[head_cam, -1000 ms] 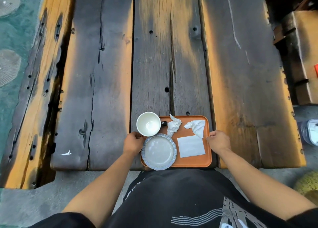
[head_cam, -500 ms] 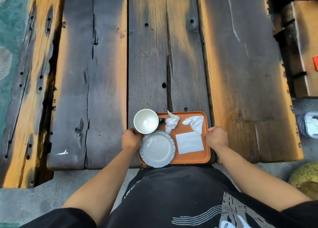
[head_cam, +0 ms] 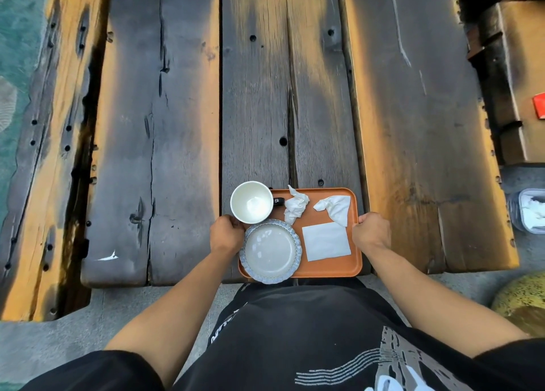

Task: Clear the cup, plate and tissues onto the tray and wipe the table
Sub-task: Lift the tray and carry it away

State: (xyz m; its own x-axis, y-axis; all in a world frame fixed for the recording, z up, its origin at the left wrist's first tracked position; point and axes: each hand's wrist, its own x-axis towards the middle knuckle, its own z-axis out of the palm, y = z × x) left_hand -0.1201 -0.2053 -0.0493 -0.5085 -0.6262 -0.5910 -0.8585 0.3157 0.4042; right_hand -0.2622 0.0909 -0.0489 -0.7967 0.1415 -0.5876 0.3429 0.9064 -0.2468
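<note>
An orange tray (head_cam: 327,269) sits at the near edge of the dark wooden table (head_cam: 182,125). On it stand a white cup (head_cam: 251,202) at the back left and a pale plate with a blue rim (head_cam: 269,250) at the front left. Two crumpled tissues (head_cam: 295,205) (head_cam: 336,208) lie along the back, and a flat white napkin (head_cam: 326,241) lies at the front right. My left hand (head_cam: 227,234) grips the tray's left edge beside the plate. My right hand (head_cam: 372,232) grips its right edge.
The table is made of weathered planks with gaps and bolt holes. A wooden bench (head_cam: 516,75) with a red item (head_cam: 539,109) stands at the right. A clear container (head_cam: 528,209) sits on the ground right of the table. A white scrap (head_cam: 108,256) lies on the left plank.
Both hands keep their grip on the tray's sides. The tray with everything on it has shifted slightly, and the view has moved with it.
</note>
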